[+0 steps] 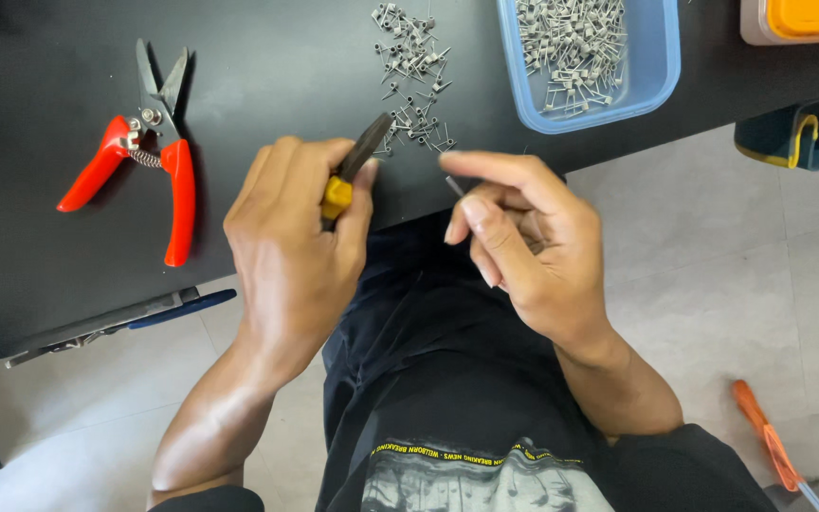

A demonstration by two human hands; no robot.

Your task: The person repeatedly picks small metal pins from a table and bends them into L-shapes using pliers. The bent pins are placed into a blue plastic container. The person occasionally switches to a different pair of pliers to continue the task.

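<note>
My left hand [296, 256] grips yellow-handled pliers [360, 161], their dark jaws pointing up and right toward a scatter of small grey wire coils [411, 81] on the black table [40, 256]. My right hand [533, 251] pinches one small grey wire piece [454, 186] between thumb and forefinger, just right of the plier jaws and above the table's near edge. The two hands are a few centimetres apart.
Red-handled cutters [149, 152] lie on the table at left. A blue tray [656, 66] holding several grey coils stands at the back right. A yellow-lidded box [808, 19] and a dark case [798, 137] are at far right. An orange tool [765, 441] lies on the floor.
</note>
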